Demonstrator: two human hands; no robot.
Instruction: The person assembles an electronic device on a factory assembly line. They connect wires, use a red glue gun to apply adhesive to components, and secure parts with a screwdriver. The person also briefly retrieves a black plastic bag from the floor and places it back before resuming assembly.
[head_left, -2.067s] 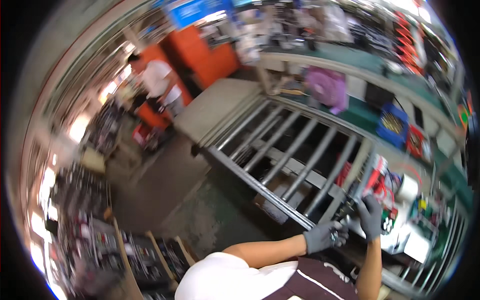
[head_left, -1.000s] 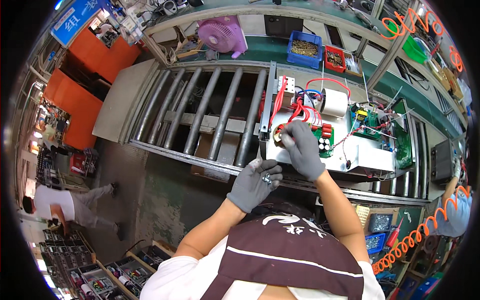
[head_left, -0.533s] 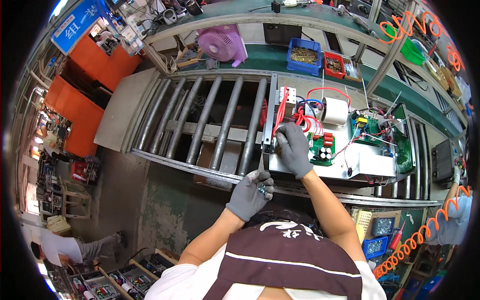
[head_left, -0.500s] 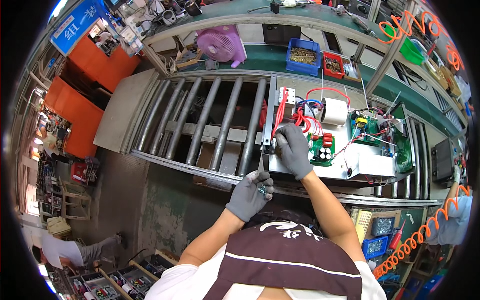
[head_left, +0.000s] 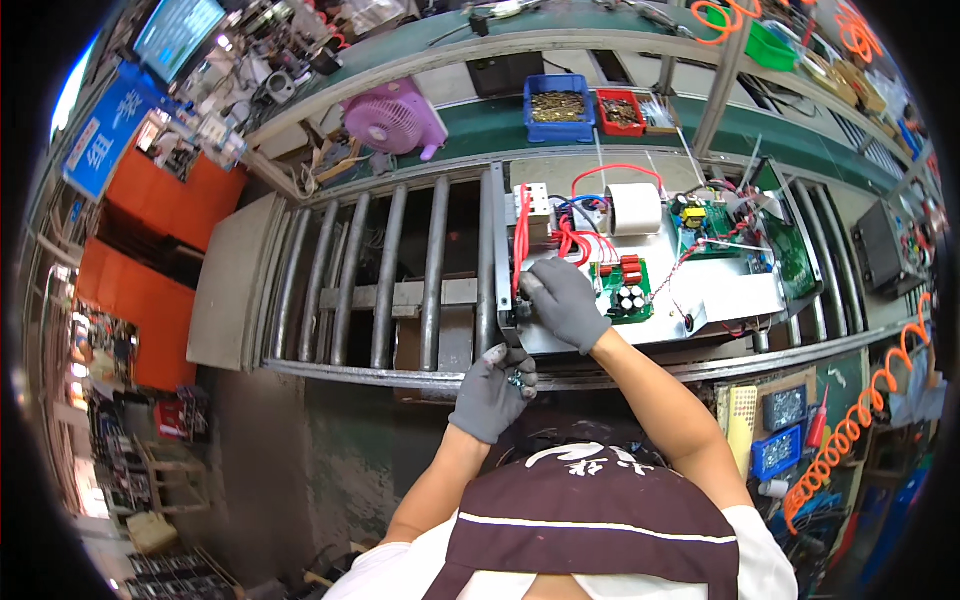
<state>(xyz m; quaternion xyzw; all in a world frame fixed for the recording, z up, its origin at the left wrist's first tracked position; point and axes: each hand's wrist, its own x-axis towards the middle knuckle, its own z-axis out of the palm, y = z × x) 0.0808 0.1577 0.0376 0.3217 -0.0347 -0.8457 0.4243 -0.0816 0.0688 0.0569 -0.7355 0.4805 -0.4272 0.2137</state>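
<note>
An open metal chassis [head_left: 555,341] with wires and circuit boards lies on a roller conveyor. My right hand [head_left: 567,305], in a grey glove, reaches over its near left corner. The fingers are bent together against the inside of the left side wall [head_left: 503,245]; whatever is in them is hidden. Just below that corner, my left hand [head_left: 488,402], also gloved, curls palm up around several small bluish metal fasteners [head_left: 516,380]. Red wires [head_left: 522,240] run down beside the right fingertips. Nearby sit a white cylinder [head_left: 636,209] and a green circuit board [head_left: 630,292].
Bare rollers [head_left: 435,270] extend left of the chassis. Behind it stand a purple fan [head_left: 385,122], a blue bin [head_left: 558,131] and a red bin [head_left: 622,128]. Small parts boxes [head_left: 777,453] and a coiled orange hose [head_left: 850,440] are at the near right.
My view has shifted, so the conveyor and chassis appear farther left. The right fingers have moved slightly down along the side wall. The left hand still holds the fasteners, a little closer to the corner.
</note>
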